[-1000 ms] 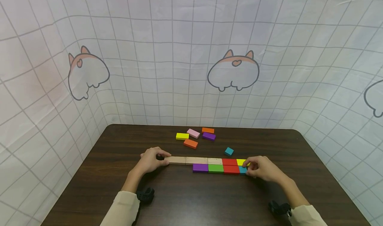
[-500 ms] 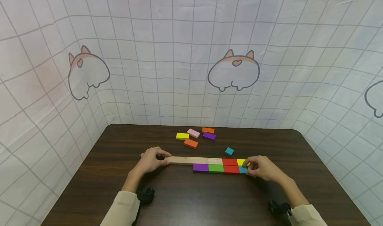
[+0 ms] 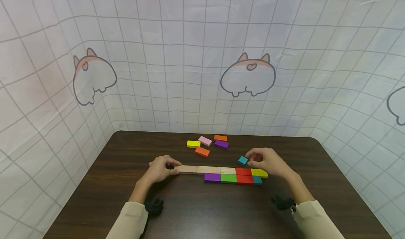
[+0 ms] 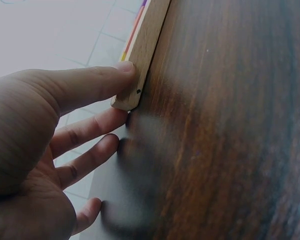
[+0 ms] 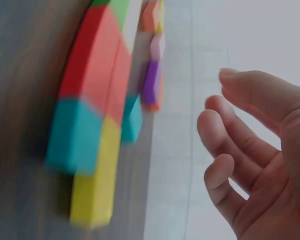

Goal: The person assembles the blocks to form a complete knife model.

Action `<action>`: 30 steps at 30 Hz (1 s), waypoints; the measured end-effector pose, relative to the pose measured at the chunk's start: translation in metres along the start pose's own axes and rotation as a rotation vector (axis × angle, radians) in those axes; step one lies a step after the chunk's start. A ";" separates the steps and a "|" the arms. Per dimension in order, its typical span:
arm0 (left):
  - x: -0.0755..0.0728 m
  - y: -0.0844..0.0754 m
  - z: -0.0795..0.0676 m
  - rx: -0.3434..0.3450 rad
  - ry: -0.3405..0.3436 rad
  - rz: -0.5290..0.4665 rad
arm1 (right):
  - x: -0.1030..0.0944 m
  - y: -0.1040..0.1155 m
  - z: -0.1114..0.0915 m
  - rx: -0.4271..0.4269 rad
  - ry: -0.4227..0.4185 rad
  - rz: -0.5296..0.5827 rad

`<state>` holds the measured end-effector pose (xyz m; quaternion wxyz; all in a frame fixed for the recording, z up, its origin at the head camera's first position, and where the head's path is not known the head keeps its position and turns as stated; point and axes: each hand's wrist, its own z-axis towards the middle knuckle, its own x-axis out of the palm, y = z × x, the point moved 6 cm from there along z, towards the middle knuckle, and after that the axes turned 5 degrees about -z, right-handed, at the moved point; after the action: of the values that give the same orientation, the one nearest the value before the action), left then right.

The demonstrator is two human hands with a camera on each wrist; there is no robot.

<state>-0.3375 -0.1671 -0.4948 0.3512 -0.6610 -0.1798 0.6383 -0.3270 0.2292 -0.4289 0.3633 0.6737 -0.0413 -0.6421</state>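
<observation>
My left hand (image 3: 160, 169) pinches the left end of a plain wooden block (image 3: 187, 169); in the left wrist view its thumb (image 4: 102, 82) lies on the block's side. Right of that block, the back row continues with two more plain blocks, a red block (image 3: 243, 171) and a yellow block (image 3: 259, 173). A front row touches it: purple (image 3: 212, 178), green (image 3: 228, 178) and red (image 3: 245, 179) blocks, then a short blue block (image 3: 257, 180). Behind the rows lies a loose small blue block (image 3: 243, 160). My right hand (image 3: 267, 160) hovers beside it, fingers loosely bent, holding nothing.
Farther back on the dark wooden table (image 3: 202, 211) lie several loose blocks: yellow (image 3: 193, 144), pink (image 3: 205, 141), purple (image 3: 221, 144) and two orange ones, the nearer orange block (image 3: 202, 152) in front. A white grid-patterned cloth (image 3: 177, 73) hangs around the table.
My right hand has left the right end of the rows and moved back, up to the loose small blue block. The left hand and the blocks stay in place.
</observation>
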 end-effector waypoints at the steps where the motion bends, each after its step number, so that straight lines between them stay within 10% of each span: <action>1: 0.000 0.000 0.000 0.000 0.001 -0.001 | 0.001 0.006 0.005 -0.013 -0.010 0.012; 11: 0.000 -0.006 0.002 0.009 0.005 -0.002 | 0.033 0.050 0.054 -0.102 -0.048 0.049; 30: -0.001 -0.003 -0.001 0.011 -0.001 -0.006 | 0.106 0.036 0.129 0.056 0.100 0.080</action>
<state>-0.3361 -0.1665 -0.4920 0.3568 -0.6580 -0.1786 0.6386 -0.4093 0.0909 -0.4865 0.3712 0.7128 -0.0678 -0.5912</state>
